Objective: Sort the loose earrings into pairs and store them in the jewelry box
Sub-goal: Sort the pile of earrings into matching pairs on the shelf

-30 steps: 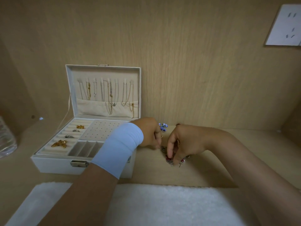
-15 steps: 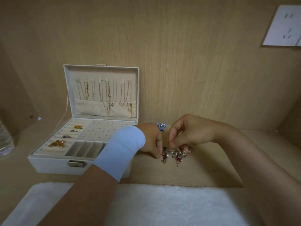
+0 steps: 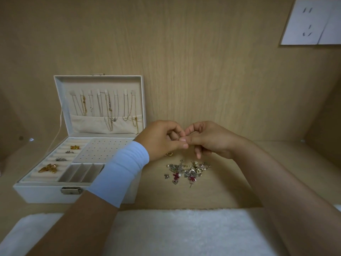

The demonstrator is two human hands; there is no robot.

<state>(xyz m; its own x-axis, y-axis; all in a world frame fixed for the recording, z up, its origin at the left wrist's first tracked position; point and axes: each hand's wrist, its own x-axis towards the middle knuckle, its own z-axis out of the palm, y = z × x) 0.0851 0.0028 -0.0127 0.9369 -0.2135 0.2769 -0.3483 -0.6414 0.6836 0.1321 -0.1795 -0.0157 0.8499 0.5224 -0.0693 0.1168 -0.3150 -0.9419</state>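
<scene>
- Two hands meet above the surface, just beyond the heap: the left hand (image 3: 162,139) and the right hand (image 3: 208,139) have risen off the loose earrings (image 3: 187,171), where a second ago they were down picking among them.
- Their fingertips are pinched together on something tiny; it is too small to make out, probably a single earring or its backing.
- The heap lies uncovered now near the middle of the surface, just right of the jewelry box (image 3: 46,194), with a small gold piece (image 3: 168,154) apart at its back-left.
- The box stands open at the left of the surface, its perforated stud panel (image 3: 103,149) bare and its three slots (image 3: 81,172) empty.
- By my judgement, sorting has barely begun: one piece is lifted out, and no earrings are stored yet.
</scene>
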